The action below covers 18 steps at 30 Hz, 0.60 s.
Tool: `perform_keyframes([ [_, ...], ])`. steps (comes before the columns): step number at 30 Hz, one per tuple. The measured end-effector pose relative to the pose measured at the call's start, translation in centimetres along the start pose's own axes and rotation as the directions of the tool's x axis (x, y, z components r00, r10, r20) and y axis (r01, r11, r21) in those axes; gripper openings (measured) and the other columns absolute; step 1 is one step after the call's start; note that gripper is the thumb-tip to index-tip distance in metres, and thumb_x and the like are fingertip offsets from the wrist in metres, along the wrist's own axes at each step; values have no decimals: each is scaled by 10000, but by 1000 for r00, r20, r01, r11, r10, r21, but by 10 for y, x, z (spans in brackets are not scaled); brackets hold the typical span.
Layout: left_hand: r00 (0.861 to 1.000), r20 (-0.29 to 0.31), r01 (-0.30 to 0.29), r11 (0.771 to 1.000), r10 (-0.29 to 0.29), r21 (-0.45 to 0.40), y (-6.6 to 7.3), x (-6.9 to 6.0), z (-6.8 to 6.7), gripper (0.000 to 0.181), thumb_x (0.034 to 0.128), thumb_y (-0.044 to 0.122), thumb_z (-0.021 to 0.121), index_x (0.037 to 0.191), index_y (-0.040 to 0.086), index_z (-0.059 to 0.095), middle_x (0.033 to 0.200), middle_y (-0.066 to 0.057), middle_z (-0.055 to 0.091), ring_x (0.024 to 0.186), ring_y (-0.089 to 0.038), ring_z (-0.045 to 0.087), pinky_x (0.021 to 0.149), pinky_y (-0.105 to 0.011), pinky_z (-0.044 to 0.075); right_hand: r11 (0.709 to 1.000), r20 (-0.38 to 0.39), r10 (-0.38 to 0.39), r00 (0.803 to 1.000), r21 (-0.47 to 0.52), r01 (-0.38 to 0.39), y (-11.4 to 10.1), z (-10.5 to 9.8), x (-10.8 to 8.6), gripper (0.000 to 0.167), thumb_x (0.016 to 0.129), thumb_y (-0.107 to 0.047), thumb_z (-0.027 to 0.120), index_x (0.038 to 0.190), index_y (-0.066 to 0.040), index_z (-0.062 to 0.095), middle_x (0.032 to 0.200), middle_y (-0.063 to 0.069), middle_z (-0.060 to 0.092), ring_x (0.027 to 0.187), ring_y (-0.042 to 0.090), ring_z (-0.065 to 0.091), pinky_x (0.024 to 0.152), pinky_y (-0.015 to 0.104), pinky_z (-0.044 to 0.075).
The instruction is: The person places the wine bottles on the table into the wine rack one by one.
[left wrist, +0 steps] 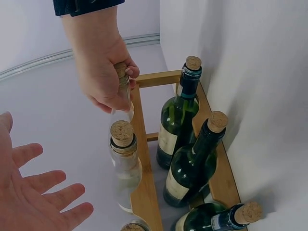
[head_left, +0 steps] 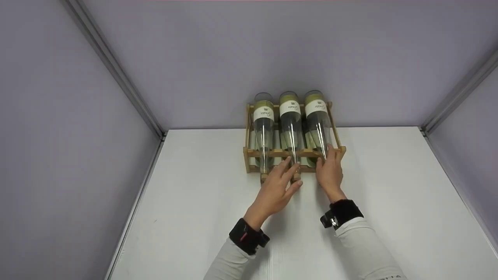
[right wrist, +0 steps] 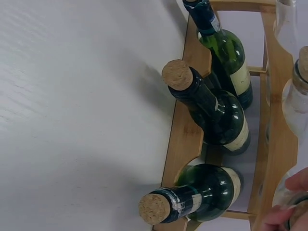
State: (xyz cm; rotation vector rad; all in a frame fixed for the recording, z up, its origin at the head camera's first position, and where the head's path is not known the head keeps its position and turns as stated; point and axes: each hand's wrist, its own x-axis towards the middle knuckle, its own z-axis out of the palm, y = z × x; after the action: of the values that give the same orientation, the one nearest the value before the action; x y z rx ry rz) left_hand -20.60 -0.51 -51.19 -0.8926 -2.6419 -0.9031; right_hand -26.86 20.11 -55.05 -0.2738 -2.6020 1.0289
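Three clear corked bottles lie side by side on the upper tier of a wooden rack (head_left: 246,161). My right hand (head_left: 330,173) grips the right-hand clear bottle (head_left: 317,120) at its neck; the left wrist view shows my fingers curled around it just below the cork (left wrist: 120,70). My left hand (head_left: 274,192) hovers by the neck of the middle clear bottle (head_left: 291,124), its fingers (left wrist: 53,180) spread and apart from the glass. The left clear bottle (head_left: 264,128) rests beyond that hand. In the right wrist view, only fingertips (right wrist: 298,180) of my right hand show.
Dark green corked bottles (left wrist: 195,166) sit in the rack's other row, a tilted one (right wrist: 209,192) among them. The rack stands on a white tabletop (head_left: 194,186) against a grey back wall (head_left: 218,66), with side walls left and right.
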Motion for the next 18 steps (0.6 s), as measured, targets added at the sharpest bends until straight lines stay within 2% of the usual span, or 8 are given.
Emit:
perform_keyframes([
  [7, 1000, 4, 4, 1000, -4, 2, -1, 2, 0, 568, 1043, 470, 395, 1524, 169, 374, 1586, -128, 258, 1408, -339, 317, 1125, -470, 278, 1000, 4, 18, 1000, -15, -18, -2, 0, 2, 555, 997, -108, 532, 1509, -86, 320, 1397, 241, 409, 622, 283, 505, 498, 413, 412],
  [12, 1000, -9, -9, 1000, 9, 11, -2, 3, -1, 562, 1042, 462, 406, 1516, 160, 391, 1585, -128, 260, 1415, -314, 309, 1129, -451, 276, 1000, 4, 20, 1000, -22, -20, -2, 0, 2, 562, 991, -117, 554, 1505, -106, 328, 1388, 244, 405, 664, 311, 535, 506, 431, 428],
  [18, 1000, -7, -7, 1000, 7, 3, -4, 2, -4, 558, 1041, 463, 405, 1510, 161, 401, 1573, -161, 275, 1413, -329, 305, 1116, -492, 288, 998, 85, 55, 995, 7, -56, 0, -9, 1, 620, 992, -232, 572, 1536, -170, 282, 1445, 256, 313, 810, 382, 570, 590, 492, 459],
])
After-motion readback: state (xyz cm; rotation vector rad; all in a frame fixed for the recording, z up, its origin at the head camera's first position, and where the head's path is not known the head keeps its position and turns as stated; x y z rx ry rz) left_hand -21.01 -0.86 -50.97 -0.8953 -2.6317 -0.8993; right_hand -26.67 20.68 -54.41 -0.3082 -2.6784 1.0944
